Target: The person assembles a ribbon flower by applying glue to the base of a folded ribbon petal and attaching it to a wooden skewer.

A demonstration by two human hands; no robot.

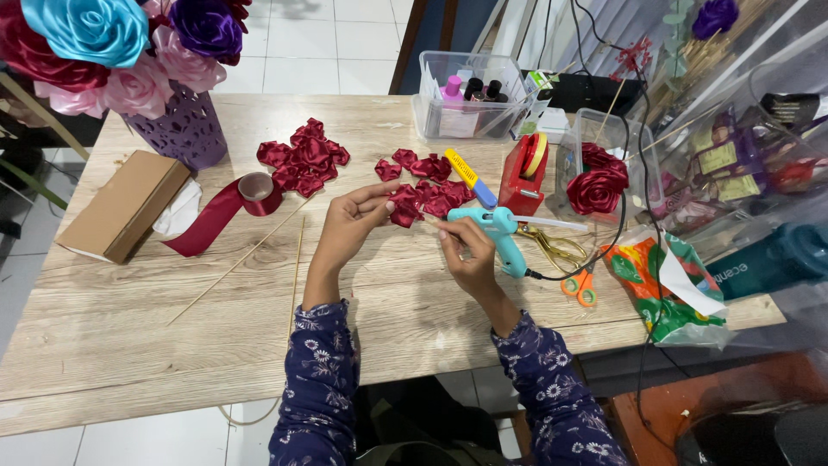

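My left hand [352, 220] pinches a dark red satin petal [404, 207] just above the wooden table [155, 336]. My right hand [470, 250] grips a turquoise glue gun [502, 231], its tip pointing left toward that petal. More loose red petals [431, 177] lie right behind the held one. A second heap of red petals [306, 160] sits further left. A roll of dark red ribbon [250, 194] lies unrolled beside that heap.
A purple vase [181, 129] of satin roses stands at the back left beside a brown box [125, 205]. Thin wooden sticks [250, 250], a red tape dispenser [526, 173], orange-handled scissors [576, 274], clear bins [470, 108] and a finished red rose [595, 185] surround the work spot.
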